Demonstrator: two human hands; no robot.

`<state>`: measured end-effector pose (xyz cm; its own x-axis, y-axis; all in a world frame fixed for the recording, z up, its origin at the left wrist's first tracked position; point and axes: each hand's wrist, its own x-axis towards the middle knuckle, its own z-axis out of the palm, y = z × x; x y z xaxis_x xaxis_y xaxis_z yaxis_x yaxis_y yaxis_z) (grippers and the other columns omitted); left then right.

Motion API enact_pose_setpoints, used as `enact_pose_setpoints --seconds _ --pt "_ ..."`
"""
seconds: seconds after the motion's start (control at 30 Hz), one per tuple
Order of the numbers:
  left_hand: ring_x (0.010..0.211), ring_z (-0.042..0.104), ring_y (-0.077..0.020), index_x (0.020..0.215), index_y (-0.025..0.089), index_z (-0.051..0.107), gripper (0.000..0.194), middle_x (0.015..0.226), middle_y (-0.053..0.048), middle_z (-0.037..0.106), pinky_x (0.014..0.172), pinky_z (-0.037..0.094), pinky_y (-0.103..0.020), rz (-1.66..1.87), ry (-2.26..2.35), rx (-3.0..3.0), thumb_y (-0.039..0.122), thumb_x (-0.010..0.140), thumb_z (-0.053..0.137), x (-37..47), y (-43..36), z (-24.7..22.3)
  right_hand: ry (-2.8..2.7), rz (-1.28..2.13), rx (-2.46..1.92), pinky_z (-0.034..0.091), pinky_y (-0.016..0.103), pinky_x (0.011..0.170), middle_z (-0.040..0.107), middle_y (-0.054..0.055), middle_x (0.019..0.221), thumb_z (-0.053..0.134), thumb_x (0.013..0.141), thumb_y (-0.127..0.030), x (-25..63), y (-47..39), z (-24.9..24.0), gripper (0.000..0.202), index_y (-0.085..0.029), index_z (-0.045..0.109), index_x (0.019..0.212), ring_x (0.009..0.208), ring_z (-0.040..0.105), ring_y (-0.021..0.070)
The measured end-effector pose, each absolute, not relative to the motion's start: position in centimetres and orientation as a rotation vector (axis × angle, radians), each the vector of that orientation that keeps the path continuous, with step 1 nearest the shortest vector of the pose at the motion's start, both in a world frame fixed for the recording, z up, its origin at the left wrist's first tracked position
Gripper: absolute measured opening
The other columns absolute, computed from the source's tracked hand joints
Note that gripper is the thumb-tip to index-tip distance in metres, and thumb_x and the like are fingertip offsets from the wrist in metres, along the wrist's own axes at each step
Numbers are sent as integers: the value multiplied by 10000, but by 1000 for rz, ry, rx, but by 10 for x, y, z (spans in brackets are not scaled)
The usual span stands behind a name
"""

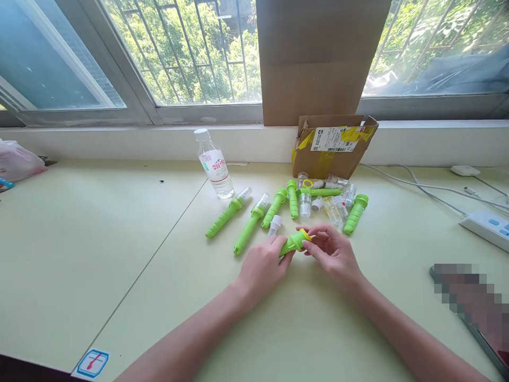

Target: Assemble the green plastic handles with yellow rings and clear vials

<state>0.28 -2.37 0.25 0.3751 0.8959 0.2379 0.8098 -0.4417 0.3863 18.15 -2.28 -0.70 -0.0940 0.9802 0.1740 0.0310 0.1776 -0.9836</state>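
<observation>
My left hand (264, 263) is closed around a green plastic handle (294, 242) with a ribbed collar. A yellow ring (305, 234) sits at the collar's end, and the fingertips of my right hand (332, 249) pinch there. Just beyond my left hand lies a small white-capped piece (275, 225). To the left rest two green handles with clear tips, one nearer (251, 224) and one farther (228, 212). More green handles, one upright-looking (292, 199) and one at the right (356, 214), lie among clear plastic cups (305, 203).
A water bottle (214, 164) stands behind the handles. An open cardboard box (334, 148) is at the wall. White cables (429, 185) run to a power strip (487, 228) at the right. A blurred-out phone-like object (469, 313) lies at the right edge; a pink bag (19, 162) is far left.
</observation>
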Motion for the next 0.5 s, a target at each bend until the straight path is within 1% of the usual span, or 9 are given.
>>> enact_pose_setpoints --seconds 0.27,0.4,0.5 --pt "663 599 -172 834 206 551 187 792 -22 645 542 355 -261 625 1501 2361 342 926 461 3 -24 5 -1376 1130 -1054 570 358 695 665 84 1124 680 794 -380 181 -22 -7 215 -223 554 869 812 681 198" --pt "625 561 -149 820 202 560 192 750 2 641 549 348 -252 641 1453 2282 342 919 475 3 -22 11 -1376 1126 -1046 576 367 697 664 80 1123 685 788 -385 182 -22 -8 222 -222 547 848 837 687 214" --pt "600 532 -132 828 200 592 195 722 13 634 547 343 -242 655 1425 2203 345 909 490 2 -21 15 -1388 1119 -1043 573 358 700 658 72 1136 687 792 -361 182 -22 -9 205 -224 542 841 834 689 208"
